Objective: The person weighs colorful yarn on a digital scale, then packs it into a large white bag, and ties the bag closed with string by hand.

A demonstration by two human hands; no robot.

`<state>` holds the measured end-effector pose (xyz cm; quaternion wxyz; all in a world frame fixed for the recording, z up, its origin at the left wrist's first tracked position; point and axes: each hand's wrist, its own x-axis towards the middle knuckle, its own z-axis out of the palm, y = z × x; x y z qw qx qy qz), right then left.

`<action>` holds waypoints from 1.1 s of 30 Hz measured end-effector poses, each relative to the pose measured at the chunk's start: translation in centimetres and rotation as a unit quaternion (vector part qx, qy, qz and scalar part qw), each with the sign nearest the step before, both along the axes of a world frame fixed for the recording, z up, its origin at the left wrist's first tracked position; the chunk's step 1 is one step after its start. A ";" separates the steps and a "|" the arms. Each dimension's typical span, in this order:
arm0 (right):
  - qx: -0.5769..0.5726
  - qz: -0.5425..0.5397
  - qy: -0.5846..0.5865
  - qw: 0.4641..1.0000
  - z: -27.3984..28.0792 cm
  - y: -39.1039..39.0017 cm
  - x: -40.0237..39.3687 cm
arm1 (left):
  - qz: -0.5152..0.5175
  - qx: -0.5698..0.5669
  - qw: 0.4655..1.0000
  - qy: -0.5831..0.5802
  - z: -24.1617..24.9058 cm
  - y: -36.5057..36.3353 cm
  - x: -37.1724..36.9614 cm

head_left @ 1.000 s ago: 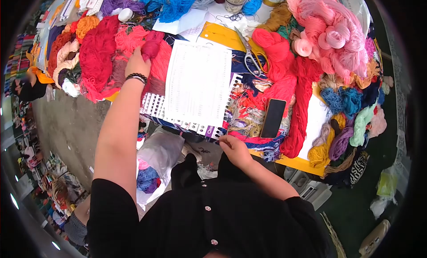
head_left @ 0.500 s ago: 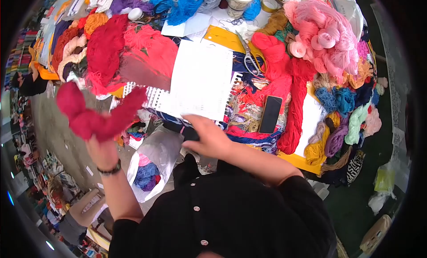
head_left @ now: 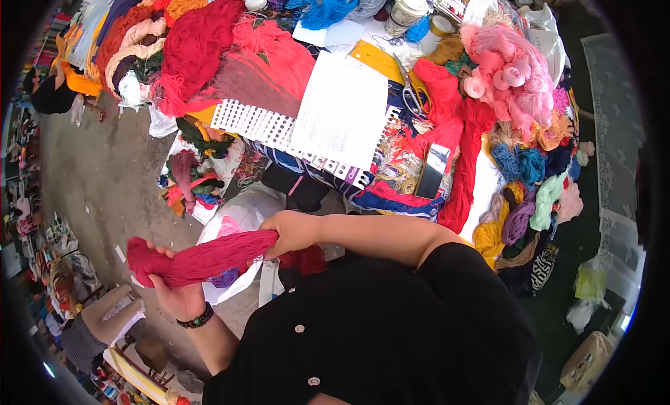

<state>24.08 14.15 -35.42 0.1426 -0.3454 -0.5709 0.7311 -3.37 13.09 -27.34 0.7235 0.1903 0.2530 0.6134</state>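
A crimson skein of yarn (head_left: 220,257) stretches between my two hands, above a plastic bag and in front of my shirt. Its bunched left end rests in my left hand (head_left: 180,297), palm up, with the fingers curled round it. My right hand (head_left: 274,234) grips the skein near its right end, and more red yarn (head_left: 305,260) hangs below that hand. Under the skein, the white plastic bag (head_left: 241,213) holds pink and purple yarn, partly hidden.
On the table lie a paper sheet (head_left: 342,108), a strip of punched card (head_left: 255,126), scissors (head_left: 412,91), a phone (head_left: 433,171) and several yarn heaps, including pink yarn (head_left: 513,73). A lidded cup (head_left: 407,14) stands at the back. Another person (head_left: 52,91) is at far left.
My left hand has come down with the crimson skein. My right hand has left the paper's edge and taken hold of the skein, which is now stretched out. The view has shifted slightly.
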 end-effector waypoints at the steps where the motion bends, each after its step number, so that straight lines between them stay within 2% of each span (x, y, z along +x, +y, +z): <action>1: 0.000 0.003 -0.005 1.000 -0.2 -0.1 0.0 | 0.033 -0.016 0.999 -0.018 -1.0 -0.9 -1.1; 3: -0.062 -0.042 0.067 0.995 -1.5 -0.6 -0.4 | 0.080 -0.059 0.993 0.060 -2.2 -2.5 -2.2; 4: -0.108 -0.073 0.129 0.983 -3.0 -0.6 -0.8 | 0.065 -0.108 0.991 0.042 -3.1 -2.9 -3.2; 5: -0.177 -0.109 0.173 0.963 -1.6 0.0 -0.8 | 0.060 -0.103 0.992 0.030 -3.7 -2.9 -3.5; 7: -0.194 -0.146 0.169 0.955 -1.9 0.9 -1.9 | 0.060 -0.065 0.996 0.017 -3.4 -2.7 -3.0; 8: -0.263 -0.155 0.148 0.941 -1.3 1.3 -2.2 | 0.095 -0.080 0.992 -0.006 -4.8 -3.3 -3.9; 9: -0.228 -0.153 0.163 0.948 -1.0 1.6 -2.7 | 0.084 -0.065 0.991 -0.076 -4.6 -3.3 -4.0; 10: -0.246 -0.172 0.146 0.943 0.1 1.9 -3.1 | 0.078 -0.039 0.991 -0.101 -5.4 -3.3 -4.9; 12: -0.245 -0.173 0.130 0.945 -0.2 2.2 -4.2 | 0.117 -0.096 0.978 -0.144 -5.4 -4.4 -5.8; 13: -0.233 -0.185 0.128 0.946 0.2 2.4 -5.0 | 0.136 -0.118 0.972 -0.150 -5.4 -4.9 -6.3; 15: -0.199 -0.180 0.113 0.957 0.0 2.6 -7.6 | 0.220 -0.122 0.968 -0.028 -7.3 -7.6 -8.6; 16: -0.162 -0.167 0.099 0.968 0.3 2.6 -9.1 | 0.233 -0.119 0.965 -0.021 -7.7 -8.5 -9.7; 19: -0.068 -0.097 0.082 0.990 1.1 2.0 -14.2 | 0.304 -0.126 0.943 0.045 -9.6 -11.9 -13.5; 22: -0.027 -0.035 0.045 0.998 0.3 1.2 -19.6 | 0.355 -0.132 0.922 0.082 -11.9 -14.4 -17.4; 23: 0.008 -0.016 0.043 0.999 -0.1 0.8 -21.5 | 0.359 -0.172 0.913 0.087 -12.8 -15.1 -18.4; 24: 0.094 0.009 -0.007 0.996 -1.5 0.5 -22.8 | 0.352 -0.201 0.910 0.087 -14.1 -15.1 -19.4; 25: 0.179 0.031 -0.058 0.982 -3.0 0.2 -24.2 | 0.322 -0.204 0.919 0.095 -17.2 -15.8 -20.8; 26: 0.330 0.028 -0.049 0.942 -6.3 0.3 -24.9 | 0.320 -0.267 0.903 0.107 -18.9 -15.5 -20.9; 27: 0.295 0.058 -0.078 0.951 -8.7 0.7 -25.4 | 0.291 -0.332 0.896 0.054 -21.6 -16.1 -21.4; 28: 0.346 0.060 -0.152 0.924 -11.5 0.7 -25.4 | 0.169 -0.247 0.951 -0.073 -31.1 -20.6 -24.6; 29: 0.321 0.033 -0.225 0.919 -12.8 0.6 -25.1 | 0.196 -0.481 0.852 -0.068 -31.4 -20.5 -24.3; 30: 0.290 0.009 -0.291 0.912 -13.7 0.5 -24.9 | 0.170 -0.556 0.814 -0.027 -29.5 -19.7 -23.4; 31: 0.325 -0.003 -0.280 0.903 -14.2 0.6 -24.4 | 0.197 -0.556 0.808 0.022 -28.9 -19.5 -22.7; 33: 0.315 -0.017 -0.260 0.913 -14.0 0.4 -22.8 | 0.233 -0.519 0.818 0.085 -28.5 -19.6 -22.3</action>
